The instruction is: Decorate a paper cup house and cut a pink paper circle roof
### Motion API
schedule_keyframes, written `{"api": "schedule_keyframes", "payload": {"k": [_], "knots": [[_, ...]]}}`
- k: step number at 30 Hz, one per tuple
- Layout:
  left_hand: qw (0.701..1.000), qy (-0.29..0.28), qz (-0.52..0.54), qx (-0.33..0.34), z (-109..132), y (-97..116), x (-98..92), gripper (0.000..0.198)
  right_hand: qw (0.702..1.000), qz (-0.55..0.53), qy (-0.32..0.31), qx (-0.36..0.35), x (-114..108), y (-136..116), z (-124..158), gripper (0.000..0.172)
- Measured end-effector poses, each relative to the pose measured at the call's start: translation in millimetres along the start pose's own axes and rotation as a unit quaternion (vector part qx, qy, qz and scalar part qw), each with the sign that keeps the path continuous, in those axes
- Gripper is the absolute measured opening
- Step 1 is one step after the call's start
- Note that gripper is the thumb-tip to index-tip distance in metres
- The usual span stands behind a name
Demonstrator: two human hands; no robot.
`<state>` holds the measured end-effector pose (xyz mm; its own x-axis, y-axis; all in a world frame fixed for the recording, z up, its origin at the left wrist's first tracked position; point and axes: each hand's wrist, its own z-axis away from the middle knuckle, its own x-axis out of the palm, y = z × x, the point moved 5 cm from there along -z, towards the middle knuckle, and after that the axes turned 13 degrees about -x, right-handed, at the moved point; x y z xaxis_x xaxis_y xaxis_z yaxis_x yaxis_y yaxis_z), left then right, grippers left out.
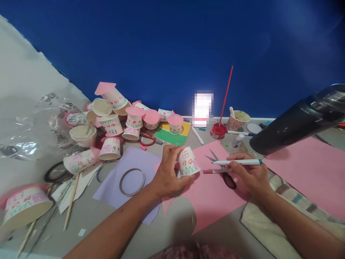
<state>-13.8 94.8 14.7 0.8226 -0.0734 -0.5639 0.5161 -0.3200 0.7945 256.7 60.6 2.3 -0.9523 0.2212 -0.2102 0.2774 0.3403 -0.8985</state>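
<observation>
My left hand (172,169) is closed around a white paper cup (189,162), held tilted above the table. Drawn on the cup are a pink window, red flowers and green grass strokes. In my right hand (248,172) is a teal-tipped marker (239,162), its tip pointing left toward the cup. A second marker with a dusky red cap (215,171) lies just below it. Open scissors (228,180) rest on the cut pink paper (210,201), partly hidden by my right hand.
Decorated cups with pink paper roofs (134,112) crowd the left. A tape roll (132,182) lies on purple paper (151,208). A black bottle (291,122) leans in from the right, over more pink paper (309,172). A red pot (218,131) holds a stick; a cloth (256,216) lies lower right.
</observation>
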Motion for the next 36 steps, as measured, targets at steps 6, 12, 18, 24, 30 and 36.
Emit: {"api": "schedule_keyframes", "payload": {"k": [6, 12, 18, 24, 30, 36], "knots": [[0.996, -0.010, -0.063, 0.059, 4, 2, 7.8, 0.078, 0.999, -0.035, 0.026, 0.007, 1, 6, -5, 0.026], [0.992, -0.006, -0.099, 0.078, 5, -2, 11.2, 0.076, 0.988, -0.113, 0.104, -0.020, -12, -42, -43, 0.025], [0.996, -0.038, -0.071, 0.039, 3, -6, 13.5, 0.079, 0.988, -0.110, 0.060, -0.091, 19, -87, -28, 0.026], [0.997, -0.053, -0.031, 0.049, -2, -7, 11.8, 0.082, 0.993, 0.019, -0.019, -0.119, 49, -58, -3, 0.033], [0.997, -0.057, -0.029, 0.036, -7, -13, 9.5, 0.090, 0.993, 0.016, -0.001, -0.114, 43, -50, -10, 0.036], [0.997, -0.022, -0.049, 0.052, -5, -14, 2.2, 0.102, 0.989, 0.010, -0.002, -0.148, 48, -51, -7, 0.031]]}}
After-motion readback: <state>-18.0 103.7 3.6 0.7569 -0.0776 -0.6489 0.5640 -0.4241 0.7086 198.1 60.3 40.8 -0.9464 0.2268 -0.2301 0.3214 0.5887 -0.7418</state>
